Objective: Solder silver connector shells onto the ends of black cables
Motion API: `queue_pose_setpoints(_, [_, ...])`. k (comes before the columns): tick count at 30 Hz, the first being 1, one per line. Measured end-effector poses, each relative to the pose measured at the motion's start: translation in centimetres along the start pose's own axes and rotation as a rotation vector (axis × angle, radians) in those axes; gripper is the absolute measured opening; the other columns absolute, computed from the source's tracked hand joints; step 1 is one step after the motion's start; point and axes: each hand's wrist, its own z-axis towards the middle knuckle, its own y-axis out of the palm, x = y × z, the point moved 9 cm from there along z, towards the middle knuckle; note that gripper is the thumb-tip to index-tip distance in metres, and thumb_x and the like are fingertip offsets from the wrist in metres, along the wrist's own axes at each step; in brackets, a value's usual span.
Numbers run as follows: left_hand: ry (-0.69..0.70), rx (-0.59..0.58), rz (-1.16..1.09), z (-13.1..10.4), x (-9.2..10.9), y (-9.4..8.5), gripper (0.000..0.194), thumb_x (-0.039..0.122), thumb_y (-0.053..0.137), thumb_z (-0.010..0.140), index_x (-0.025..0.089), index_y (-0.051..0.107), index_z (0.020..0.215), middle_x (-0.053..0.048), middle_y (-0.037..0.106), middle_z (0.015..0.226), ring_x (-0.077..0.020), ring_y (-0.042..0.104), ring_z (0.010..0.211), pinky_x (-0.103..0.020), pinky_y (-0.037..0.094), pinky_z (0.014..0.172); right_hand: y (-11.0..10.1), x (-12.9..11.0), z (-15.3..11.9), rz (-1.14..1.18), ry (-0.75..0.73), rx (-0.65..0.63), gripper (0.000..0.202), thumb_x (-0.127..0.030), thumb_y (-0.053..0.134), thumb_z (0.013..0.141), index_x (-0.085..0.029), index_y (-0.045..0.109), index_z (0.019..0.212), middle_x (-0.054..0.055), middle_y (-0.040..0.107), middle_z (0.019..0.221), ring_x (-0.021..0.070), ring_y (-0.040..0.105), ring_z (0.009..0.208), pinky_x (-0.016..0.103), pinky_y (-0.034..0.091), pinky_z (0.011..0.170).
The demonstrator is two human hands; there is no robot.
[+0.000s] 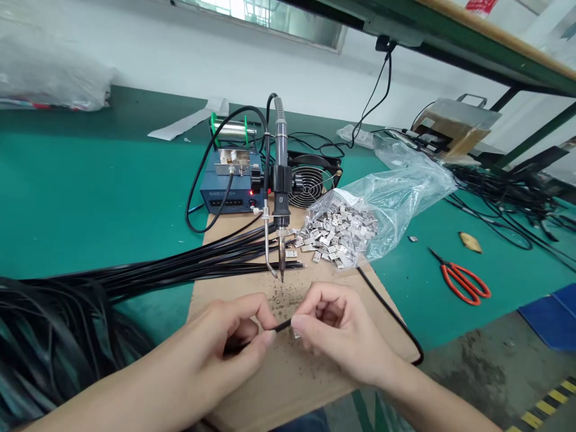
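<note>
Between my two hands runs a short stretch of black cable [283,326], over a cardboard sheet [252,396]. My left hand [238,333] pinches it between thumb and forefinger. My right hand [337,330] is closed around its other end; a small pale bit shows below the right fingertips, too hidden to name. Just above my hands the soldering iron [281,198] hangs tip down in a stand, with a thin metal feed tube [267,240] beside its tip. Silver USB plug connectors [337,234] spill from a clear plastic bag [405,186] behind my right hand.
A bundle of black cables [148,270] comes in from the left. Behind it stand a blue solder feeder [229,192], a solder spool [233,129] and a fan [310,183]. Orange-handled scissors [463,282] and a yellowish sponge piece [470,242] lie at right.
</note>
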Motion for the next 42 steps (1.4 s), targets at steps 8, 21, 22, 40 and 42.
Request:
queue_pose_setpoints(8, [-0.001, -0.016, -0.177, 0.0, 0.7, -0.4, 0.033, 0.050, 0.044, 0.091, 0.023, 0.051, 0.074, 0.007, 0.042, 0.056, -0.0137, 0.038, 0.055, -0.024, 0.028, 0.053, -1.1, -0.7, -0.7, 0.025, -0.098, 0.107, 0.015, -0.025, 0.076, 0.073, -0.019, 0.065, 0.067, -0.004, 0.056, 0.051, 0.0075, 0.043, 0.043, 0.019, 0.032, 0.042])
queue_pose_setpoints(21, [0.153, 0.182, -0.075, -0.2, 1.1, -1.4, 0.026, 0.035, 0.052, 0.088, 0.021, 0.051, 0.066, 0.007, 0.043, 0.057, -0.0113, 0.037, 0.053, -0.021, 0.027, 0.048, 0.4, -0.8, -0.9, -0.151, -0.095, 0.143, 0.013, -0.027, 0.069, 0.073, -0.017, 0.062, 0.068, -0.003, 0.049, 0.056, 0.0102, 0.041, 0.051, 0.022, 0.031, 0.048])
queue_pose_setpoints(22, [0.158, 0.173, -0.065, -0.2, 1.1, -1.3, 0.026, 0.034, 0.052, 0.089, 0.022, 0.051, 0.066, 0.007, 0.044, 0.057, -0.0114, 0.038, 0.054, -0.021, 0.027, 0.048, 0.4, -0.8, -0.9, -0.148, -0.094, 0.141, 0.013, -0.026, 0.069, 0.072, -0.017, 0.061, 0.067, -0.004, 0.048, 0.055, 0.0099, 0.040, 0.050, 0.022, 0.030, 0.047])
queue_pose_setpoints(40, [0.192, 0.149, -0.208, -0.2, 1.5, -1.6, 0.031, 0.035, 0.053, 0.089, 0.020, 0.059, 0.062, 0.005, 0.052, 0.056, -0.0101, 0.046, 0.054, -0.019, 0.035, 0.052, -0.8, 0.1, -1.8, 0.022, -0.281, 0.305, 0.014, -0.026, 0.073, 0.081, -0.019, 0.067, 0.070, -0.004, 0.056, 0.056, 0.0091, 0.046, 0.049, 0.019, 0.037, 0.047])
queue_pose_setpoints(42, [0.211, 0.139, -0.202, -0.2, 1.5, -1.7, 0.035, 0.036, 0.049, 0.091, 0.020, 0.057, 0.061, 0.006, 0.046, 0.053, -0.0089, 0.041, 0.047, -0.019, 0.032, 0.047, 0.1, 0.3, -1.4, -0.044, -0.213, 0.214, 0.010, -0.025, 0.075, 0.077, -0.018, 0.069, 0.072, -0.002, 0.058, 0.059, 0.0104, 0.049, 0.053, 0.020, 0.039, 0.050])
